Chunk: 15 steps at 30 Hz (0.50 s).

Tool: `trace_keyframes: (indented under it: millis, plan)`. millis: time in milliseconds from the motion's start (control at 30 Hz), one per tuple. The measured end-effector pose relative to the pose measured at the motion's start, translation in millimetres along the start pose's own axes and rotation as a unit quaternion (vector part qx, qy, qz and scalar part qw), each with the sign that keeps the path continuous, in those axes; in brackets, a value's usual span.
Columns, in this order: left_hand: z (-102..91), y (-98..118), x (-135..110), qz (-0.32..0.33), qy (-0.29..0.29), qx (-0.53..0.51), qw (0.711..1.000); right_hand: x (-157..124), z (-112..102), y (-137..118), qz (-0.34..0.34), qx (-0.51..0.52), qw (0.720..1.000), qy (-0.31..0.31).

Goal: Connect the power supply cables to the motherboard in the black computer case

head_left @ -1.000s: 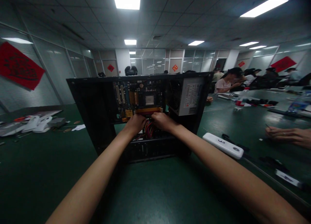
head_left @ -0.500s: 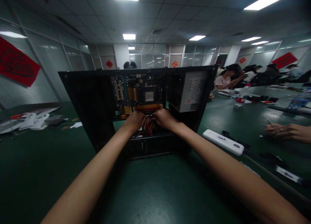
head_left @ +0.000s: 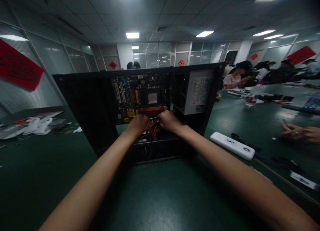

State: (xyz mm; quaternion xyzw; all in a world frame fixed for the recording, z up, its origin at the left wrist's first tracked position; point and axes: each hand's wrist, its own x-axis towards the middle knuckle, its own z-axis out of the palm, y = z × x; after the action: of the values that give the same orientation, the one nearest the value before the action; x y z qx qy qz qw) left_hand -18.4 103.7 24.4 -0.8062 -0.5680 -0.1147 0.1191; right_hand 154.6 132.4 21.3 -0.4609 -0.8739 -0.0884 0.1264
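Note:
An open black computer case (head_left: 87, 100) stands on the green table (head_left: 160, 197) in front of me. Inside it I see a motherboard (head_left: 140, 94) and a grey power supply (head_left: 197, 94) with a fan. Both my arms reach into the case. My left hand (head_left: 138, 123) and my right hand (head_left: 168, 120) are closed side by side at the motherboard's lower edge, just above a bundle of red and coloured cables (head_left: 153, 129). Their fingertips are hidden, so what they grip cannot be made out.
A white power strip (head_left: 232, 146) lies right of the case, with black cables and a small labelled part (head_left: 303, 181) beyond. Another person's hand (head_left: 300, 134) rests at the right edge. Papers and scraps (head_left: 32, 126) lie far left. Several people sit at the back right.
My hands stay at the same spot inside the case. The view has shifted slightly, so the case looks a little larger and the other person's hand sits further right.

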Motion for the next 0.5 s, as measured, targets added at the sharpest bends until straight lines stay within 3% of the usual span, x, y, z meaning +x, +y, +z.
trace_keyframes:
  millis: [333,400,500]
  plan:
    - [-5.6,-7,-8,-0.010,0.037,-0.031,0.999,-8,-7,-3,-0.025,0.011,0.999,0.021]
    - [-12.7,-8,-15,-0.029,0.075,-0.044,0.996,-13,-11,-5,-0.063,0.018,0.996,0.056]
    - [-22.9,-4,-33,-0.068,0.180,-0.111,0.975,-30,-27,-13,-0.163,0.023,0.973,0.159]
